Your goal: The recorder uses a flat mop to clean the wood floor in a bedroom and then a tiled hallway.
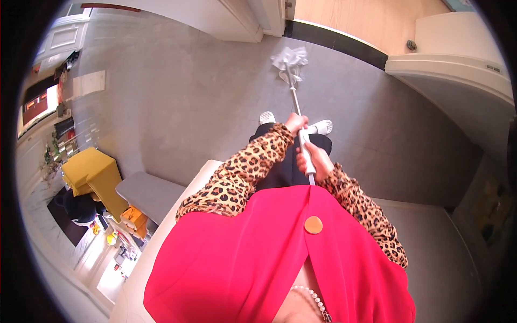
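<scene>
Both my hands grip one long pole that points away from my body, past my white shoes. My left hand is closed around the thin grey shaft, just beyond the white grip. Lower down, my right hand wraps the white handle grip, its thumb lying along the top. At the far end, a crumpled whitish head, which looks like thin plastic or cloth, is at the grey floor. Blur hides how that head is fixed on.
A dark threshold borders a wood-floored room ahead, beside an open white door. The white wall corner stands left of it. Behind me on the left are a pale sofa, a grey bench and a yellow-covered chair.
</scene>
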The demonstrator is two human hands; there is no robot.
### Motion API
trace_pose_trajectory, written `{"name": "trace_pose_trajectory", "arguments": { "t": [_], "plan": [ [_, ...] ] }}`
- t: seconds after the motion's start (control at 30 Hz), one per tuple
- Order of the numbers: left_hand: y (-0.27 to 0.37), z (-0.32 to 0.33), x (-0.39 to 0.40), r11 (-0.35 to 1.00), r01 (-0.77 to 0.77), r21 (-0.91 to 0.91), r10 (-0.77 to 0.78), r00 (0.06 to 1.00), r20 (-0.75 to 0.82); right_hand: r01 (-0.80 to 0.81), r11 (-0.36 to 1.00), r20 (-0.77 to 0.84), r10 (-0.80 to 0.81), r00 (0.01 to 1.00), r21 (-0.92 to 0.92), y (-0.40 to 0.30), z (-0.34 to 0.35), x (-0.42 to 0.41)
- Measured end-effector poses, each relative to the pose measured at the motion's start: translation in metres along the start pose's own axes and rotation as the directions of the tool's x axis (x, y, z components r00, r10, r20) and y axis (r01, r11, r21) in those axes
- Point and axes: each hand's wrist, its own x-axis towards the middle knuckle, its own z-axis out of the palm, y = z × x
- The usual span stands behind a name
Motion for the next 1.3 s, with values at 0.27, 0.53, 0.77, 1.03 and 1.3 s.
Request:
{"name": "trace_pose_trajectory", "arguments": {
  "t": [0.27, 0.53, 0.77, 1.03, 1.3],
  "plan": [
    [-0.020, 0.072, -0.073, 0.994, -0.097, 0.040, 0.095, 0.994, 0.055, 0.046, 0.993, -0.033, -0.043, 0.999, 0.112, 0.040, -0.036, -0.083],
    [-0.024, 0.107, -0.084, 0.976, 0.086, -0.202, -0.029, 0.963, 0.268, 0.067, 0.809, -0.300, -0.291, 0.909, -0.583, 0.016, -0.058, -0.124],
    [-0.042, 0.098, -0.026, 0.978, 0.124, -0.168, -0.100, 0.984, 0.148, 0.179, 0.849, -0.270, -0.347, 0.898, -0.497, 0.015, -0.067, -0.068],
    [-0.026, 0.083, 0.046, 0.591, -0.059, 0.805, 0.068, 0.997, 0.023, 0.329, 0.929, -0.162, -0.355, 0.921, -0.169, 0.011, -0.068, -0.024],
    [0.015, 0.099, 0.095, 0.235, -0.234, 0.943, -0.063, 0.965, 0.255, 0.475, 0.854, -0.078, -0.470, 0.879, 0.210, -0.014, -0.063, -0.003]
  ]
}}
